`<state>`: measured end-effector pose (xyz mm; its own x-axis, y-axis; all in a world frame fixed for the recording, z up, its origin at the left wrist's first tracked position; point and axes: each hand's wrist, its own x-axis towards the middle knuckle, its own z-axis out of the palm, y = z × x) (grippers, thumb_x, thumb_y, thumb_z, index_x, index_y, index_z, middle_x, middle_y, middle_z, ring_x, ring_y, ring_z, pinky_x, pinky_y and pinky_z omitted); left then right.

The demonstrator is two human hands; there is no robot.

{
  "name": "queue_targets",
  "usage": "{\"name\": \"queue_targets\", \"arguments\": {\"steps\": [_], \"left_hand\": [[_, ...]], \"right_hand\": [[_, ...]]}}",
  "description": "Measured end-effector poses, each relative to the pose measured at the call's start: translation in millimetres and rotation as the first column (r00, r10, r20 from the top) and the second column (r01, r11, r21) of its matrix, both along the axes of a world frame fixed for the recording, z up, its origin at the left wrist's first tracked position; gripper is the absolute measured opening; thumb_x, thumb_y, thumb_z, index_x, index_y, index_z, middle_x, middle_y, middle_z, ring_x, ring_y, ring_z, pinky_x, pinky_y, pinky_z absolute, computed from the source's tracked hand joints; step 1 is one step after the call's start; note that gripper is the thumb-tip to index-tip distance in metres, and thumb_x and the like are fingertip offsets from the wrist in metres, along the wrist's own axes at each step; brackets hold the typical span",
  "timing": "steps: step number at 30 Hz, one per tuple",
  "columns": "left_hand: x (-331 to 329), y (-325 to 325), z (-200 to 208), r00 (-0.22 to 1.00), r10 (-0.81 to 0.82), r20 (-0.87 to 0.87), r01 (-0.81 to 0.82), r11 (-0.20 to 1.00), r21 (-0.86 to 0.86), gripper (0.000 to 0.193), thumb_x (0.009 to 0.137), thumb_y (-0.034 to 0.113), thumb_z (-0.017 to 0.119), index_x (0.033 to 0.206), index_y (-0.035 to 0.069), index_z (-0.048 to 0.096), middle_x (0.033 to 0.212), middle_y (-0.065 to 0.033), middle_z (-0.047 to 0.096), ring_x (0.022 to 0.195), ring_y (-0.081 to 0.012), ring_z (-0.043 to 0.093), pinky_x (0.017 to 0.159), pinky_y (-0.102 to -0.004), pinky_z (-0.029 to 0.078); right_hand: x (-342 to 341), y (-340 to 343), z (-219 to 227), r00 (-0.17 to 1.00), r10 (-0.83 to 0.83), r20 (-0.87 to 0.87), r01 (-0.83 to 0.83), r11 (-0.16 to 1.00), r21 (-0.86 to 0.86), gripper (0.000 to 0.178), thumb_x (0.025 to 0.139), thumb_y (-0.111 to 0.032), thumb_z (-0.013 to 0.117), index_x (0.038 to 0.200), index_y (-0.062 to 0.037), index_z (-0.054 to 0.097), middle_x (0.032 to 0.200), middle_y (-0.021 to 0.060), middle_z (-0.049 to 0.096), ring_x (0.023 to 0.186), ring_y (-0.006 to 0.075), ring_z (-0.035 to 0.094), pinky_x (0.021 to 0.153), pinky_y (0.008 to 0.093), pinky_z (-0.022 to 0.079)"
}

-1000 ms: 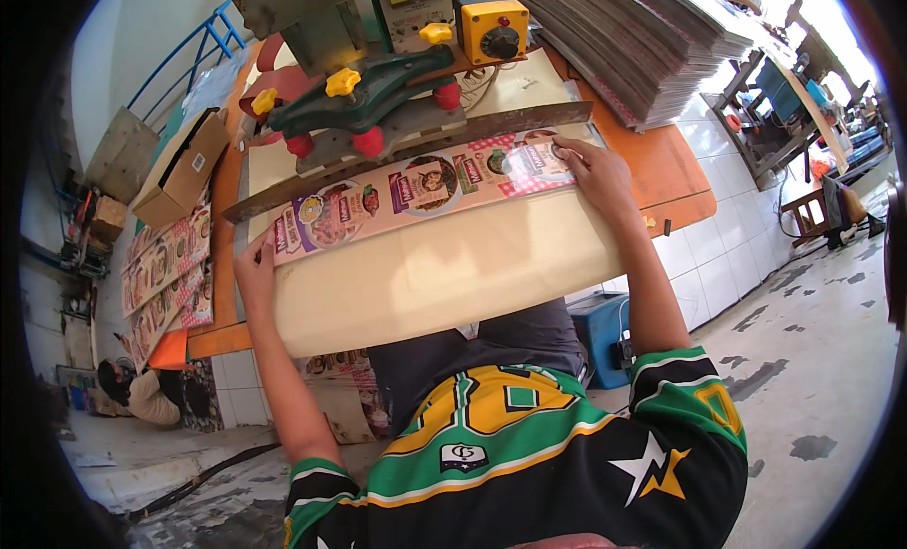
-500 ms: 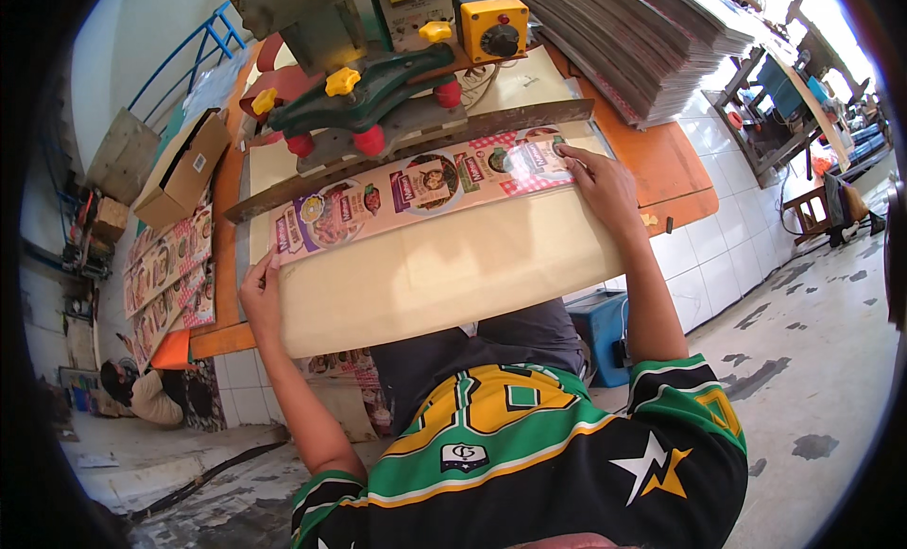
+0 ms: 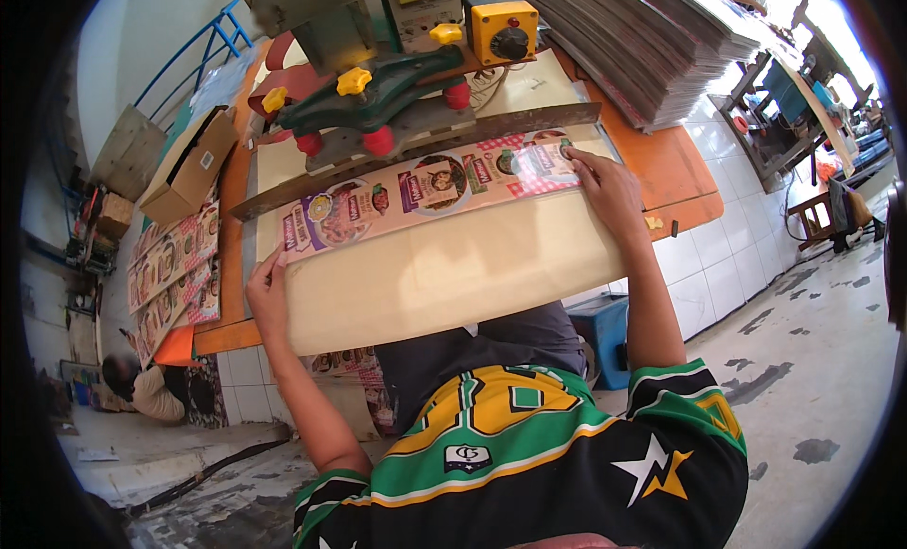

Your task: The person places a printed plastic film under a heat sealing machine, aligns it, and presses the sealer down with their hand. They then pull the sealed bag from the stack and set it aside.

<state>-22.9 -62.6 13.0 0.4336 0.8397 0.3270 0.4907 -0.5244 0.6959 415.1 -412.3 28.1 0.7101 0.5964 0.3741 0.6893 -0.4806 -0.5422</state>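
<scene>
Left hand [image 3: 268, 289] half-curled at near left corner of printed strip [image 3: 354, 214]; grip unclear. One cream sheet [image 3: 444, 275] under strip. One strip: probably light, bendable, slick; best held by ends. Right hand [image 3: 609, 195] pinches right end. Farther: one metal bar [image 3: 534, 122], three red feet [image 3: 378, 140], three yellow knobs [image 3: 354, 81].

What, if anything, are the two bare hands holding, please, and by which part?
The long, flat, pink printed strip appears held by its ends: the left hand at its near left corner, the right hand at its right end.
</scene>
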Motion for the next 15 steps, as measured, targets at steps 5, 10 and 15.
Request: {"name": "queue_targets", "arguments": {"steps": [5, 10, 15], "left_hand": [[2.5, -4.6, 2.9, 1.0, 0.004, -0.005, -0.004, 1.0, 0.008, 0.031, 0.102, 0.021, 0.065, 0.129, 0.009, 0.072, 0.099, -0.014, 0.069, 0.088, -0.0171, 0.061, 0.082, -0.0293, 0.049], [5.2, -9.0, 9.8, 1.0, 0.011, -0.013, -0.012, 1.0, -0.025, 0.032, 0.102, 0.023, 0.065, 0.129, 0.008, 0.072, 0.1, -0.0136, 0.069, 0.088, -0.016, 0.06, 0.081, -0.0289, 0.048], [2.9, -5.7, 8.1, 1.0, -0.004, -0.014, 0.004, 0.999, -0.053, 0.035, 0.103, 0.027, 0.065, 0.131, 0.007, 0.072, 0.114, -0.0159, 0.071, 0.1, -0.0173, 0.063, 0.09, -0.0294, 0.048]], "right_hand": [[-1.9, 0.4, 1.8, 1.0, -0.008, -0.002, 0.008, 1.0, -0.009, 0.029, 0.1, -0.031, 0.061, 0.12, -0.0155, 0.076, 0.104, 0.0161, 0.075, 0.097, 0.0365, 0.069, 0.088, 0.0445, 0.052], [-2.4, -0.1, 2.9, 1.0, -0.015, -0.012, 0.015, 1.0, -0.02, 0.029, 0.101, -0.031, 0.061, 0.12, -0.0157, 0.076, 0.103, 0.0167, 0.075, 0.096, 0.037, 0.069, 0.087, 0.0448, 0.052], [-1.0, 0.4, -0.5, 1.0, -0.007, 0.023, 0.007, 1.0, -0.005, 0.029, 0.101, -0.031, 0.061, 0.12, -0.0163, 0.076, 0.103, 0.0167, 0.075, 0.095, 0.0369, 0.07, 0.087, 0.0448, 0.052]]}}
